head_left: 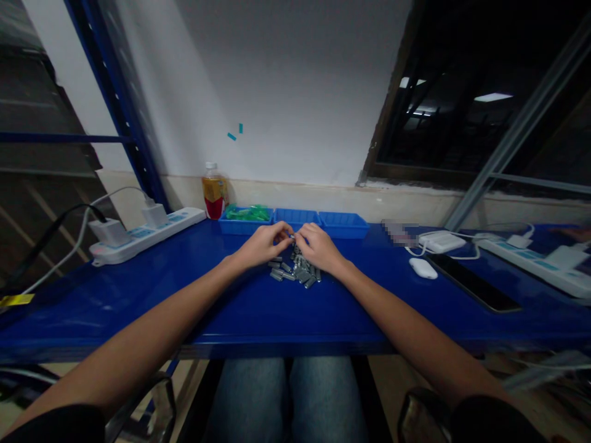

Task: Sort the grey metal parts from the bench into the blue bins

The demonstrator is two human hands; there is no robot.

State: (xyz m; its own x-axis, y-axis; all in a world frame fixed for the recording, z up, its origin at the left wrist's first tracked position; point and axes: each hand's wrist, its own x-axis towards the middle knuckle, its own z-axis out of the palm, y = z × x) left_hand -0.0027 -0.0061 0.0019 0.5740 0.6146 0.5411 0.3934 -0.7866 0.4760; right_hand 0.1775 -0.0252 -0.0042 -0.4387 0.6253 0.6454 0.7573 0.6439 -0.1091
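Right now your hands meet over the middle of the bench (286,317), nearer its far edge than its near one. Your left hand (264,245) pinches a small metal piece (292,236) between thumb and forefinger. Your right hand (319,247) has its fingers curled in against the same piece; you can't tell from this view whether they grip it too. Just below your fingers, toward the near edge, lies a loose heap of silver metal cylinders (302,272), partly under your right hand. Along the far edge stand three blue plastic bins, the left bin (240,229) holding green plastic pieces (249,213), with a drink bottle (213,192) beside it. Toward the bench's left end sits a white power strip (170,224); toward the right end lie a black smartphone (475,284) and a white earbud case (423,268).
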